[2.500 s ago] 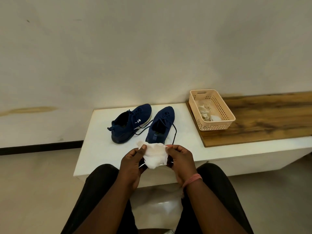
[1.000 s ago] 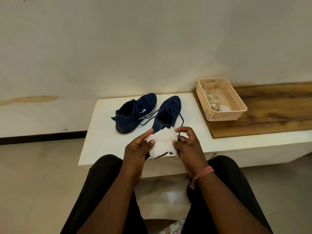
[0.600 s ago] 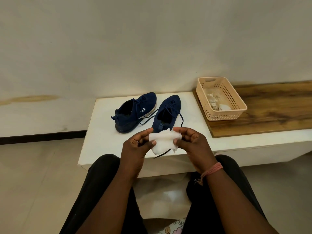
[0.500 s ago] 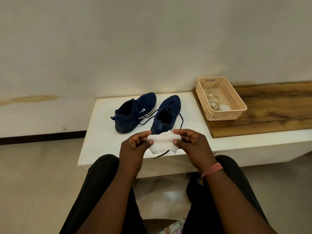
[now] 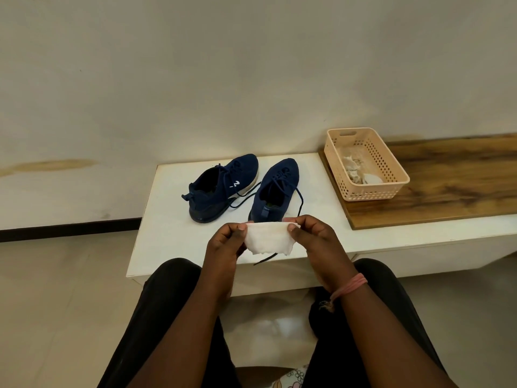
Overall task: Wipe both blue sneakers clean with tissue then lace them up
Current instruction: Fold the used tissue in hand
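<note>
Two blue sneakers stand on the white bench (image 5: 173,236), toes pointing away from me. The left sneaker (image 5: 221,186) has a white mark on its side and is angled right. The right sneaker (image 5: 275,189) has loose dark laces trailing toward the bench's front edge. Just in front of its heel, my left hand (image 5: 226,242) and my right hand (image 5: 313,236) hold a white tissue (image 5: 268,239) stretched flat between thumbs and fingers. The tissue hides the heel's lower edge.
A beige perforated basket (image 5: 366,169) with crumpled used tissues sits on a wooden board (image 5: 447,186) to the right of the sneakers. A pale wall rises behind the bench. My knees in black trousers press close to the bench's front.
The tissue went from a bunched wad to a wider flat strip as my hands drew apart. The sneakers and basket have not moved.
</note>
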